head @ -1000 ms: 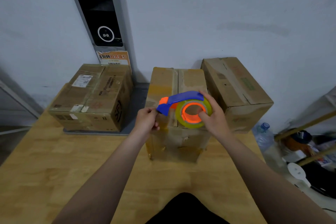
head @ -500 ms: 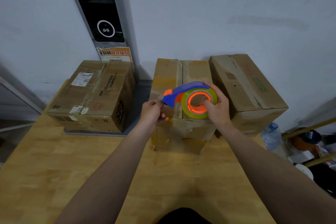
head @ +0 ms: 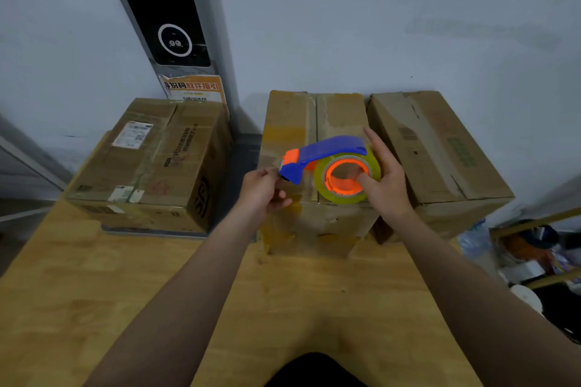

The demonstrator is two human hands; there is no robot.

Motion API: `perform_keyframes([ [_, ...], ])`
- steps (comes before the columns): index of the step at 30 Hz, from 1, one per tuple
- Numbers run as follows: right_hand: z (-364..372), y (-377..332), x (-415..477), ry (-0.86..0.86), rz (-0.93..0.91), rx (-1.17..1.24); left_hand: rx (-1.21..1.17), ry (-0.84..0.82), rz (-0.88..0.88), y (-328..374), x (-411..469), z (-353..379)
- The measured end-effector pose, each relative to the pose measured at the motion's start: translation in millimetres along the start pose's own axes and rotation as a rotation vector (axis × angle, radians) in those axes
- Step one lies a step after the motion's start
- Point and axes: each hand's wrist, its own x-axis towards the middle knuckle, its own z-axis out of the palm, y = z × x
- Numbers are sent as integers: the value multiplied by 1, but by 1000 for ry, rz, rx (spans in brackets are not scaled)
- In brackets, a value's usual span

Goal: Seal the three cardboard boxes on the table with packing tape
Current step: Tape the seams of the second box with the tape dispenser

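Dispenser (head: 327, 151) is held above the near end of the middle box (head: 289, 122). I cannot tell whether it touches the lid. The left box (head: 163, 151) and right box (head: 440, 148) stand on the worktop (head: 94, 276) on either side, the right one just beside the middle one.

Handling, my estimate: dispenser is light, rigid plastic and easy to steer one-handed. The roll (head: 319, 181) turns freely on its orange core, so a grip there also brakes it. The tape is thin, clear and sticky, and will fold on itself if let slack. Best holds are the blue handle for pulling and the free end for anchoring. Keep clear of the cutter at the nose. The boxes look stiff but worn, with creased flaps, so I press lightly along the seam.

Right hand (head: 388, 188): thumb inside the core, fingers wrapped over the roll's far rim, wrist low.

Left hand (head: 264, 193): fingers curled, pinching at the nose what I take for the tape end (head: 278, 170). The film is too clear to confirm.

Both forearms reach forward over the worktop.
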Motion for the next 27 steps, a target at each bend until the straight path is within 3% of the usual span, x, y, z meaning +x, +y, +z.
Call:
perform_keyframes([
  [3,-20,-5,1,-201,-83,-170,36,-25,-8,2,0,-8],
  [7,-41,-16,-5,-351,-212,-372,208,-61,162,-2,-9,-14],
  [12,-51,-24,-20,-330,-305,-489,283,-31,301,-3,-27,-15],
  [21,-74,-29,-38,-248,-386,-574,322,9,377,1,-45,-39],
  [27,-102,-22,-55,-143,-373,-580,343,173,438,-11,-37,-89],
])
